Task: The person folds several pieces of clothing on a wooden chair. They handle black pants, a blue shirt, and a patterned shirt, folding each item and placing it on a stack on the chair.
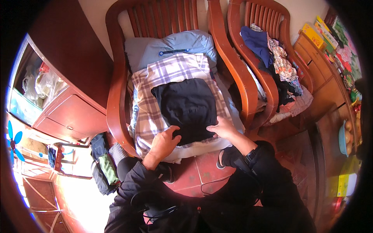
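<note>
A black cloth garment [188, 102], bunched into a compact shape, lies on a plaid cloth [145, 104] spread over the seat of a wooden armchair [116, 107]. At the garment's lower left edge is my left hand [164, 142], its thumb and fingers bent around the fabric's corner. My right hand [224, 128] pinches the lower right edge, the thumb on top and the fingers partly under the cloth. Behind the garment, a light blue pillow [174, 40] rests against the slatted chair back, with a dark strap with blue ends [174, 52] on it.
A second wooden armchair [262, 87] at the right holds a heap of mixed clothes [276, 58]. Folded clothes [106, 166] lie in a pile at the lower left. A wooden cabinet [72, 113] stands at the left. A blue bowl [344, 138] of round items sits at the far right.
</note>
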### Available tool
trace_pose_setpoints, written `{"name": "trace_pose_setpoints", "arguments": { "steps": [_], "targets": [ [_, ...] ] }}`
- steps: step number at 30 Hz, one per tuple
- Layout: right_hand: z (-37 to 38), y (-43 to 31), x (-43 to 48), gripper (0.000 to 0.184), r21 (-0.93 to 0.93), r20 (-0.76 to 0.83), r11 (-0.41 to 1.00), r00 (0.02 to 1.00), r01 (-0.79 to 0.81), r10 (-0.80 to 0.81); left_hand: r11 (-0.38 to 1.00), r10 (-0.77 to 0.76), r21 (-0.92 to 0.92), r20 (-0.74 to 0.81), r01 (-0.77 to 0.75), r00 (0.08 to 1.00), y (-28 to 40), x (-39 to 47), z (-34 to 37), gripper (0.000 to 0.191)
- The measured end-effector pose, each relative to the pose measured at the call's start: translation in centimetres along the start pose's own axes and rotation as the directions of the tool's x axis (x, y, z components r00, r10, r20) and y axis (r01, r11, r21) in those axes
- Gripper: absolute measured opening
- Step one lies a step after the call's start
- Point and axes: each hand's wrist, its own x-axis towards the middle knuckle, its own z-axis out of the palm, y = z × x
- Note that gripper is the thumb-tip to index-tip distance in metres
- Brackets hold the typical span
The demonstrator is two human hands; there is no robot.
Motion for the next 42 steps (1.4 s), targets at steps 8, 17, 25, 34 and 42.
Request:
{"name": "trace_pose_setpoints", "arguments": {
  "steps": [8, 17, 25, 34, 42],
  "targets": [
    [-2.4, -3.8, -2.0, 0.077, -0.451, -0.031, 0.890, 0.998, -0.062, 0.054, 0.995, -0.056, 0.090, 0.094, 0.047, 0.994, 1.3, 0.2, 0.4, 0.036],
    [-1.7, -8.0, 1.0, 0.065, -0.545, -0.204, 0.599, 0.600, 0.587, -0.773, 0.867, 0.432, 0.316, -0.093, -0.385, 0.897, 0.7, 6.3, 1.3, 0.045],
    [0.7, -4.0, 5.3, 0.088, -0.664, 0.246, 0.538, 0.832, 0.519, -0.498, 0.839, 0.240, 0.499, 0.021, -0.218, 0.971, -4.1, 8.5, 3.7, 0.074],
    [0.0, -1.6, 5.5, 0.091, -0.688, 0.147, 0.574, 0.861, 0.443, -0.487, 0.869, 0.123, 0.482, 0.010, -0.112, 0.992, -4.6, 7.6, 3.3, 0.083],
    [-3.4, -2.2, 9.2, 0.076, 0.093, -0.386, 0.967, 0.903, 0.239, -0.186, 0.991, -0.124, -0.030, -0.533, 0.128, 0.837, -5.3, 9.9, 2.4, 0.080]
  ]
}}
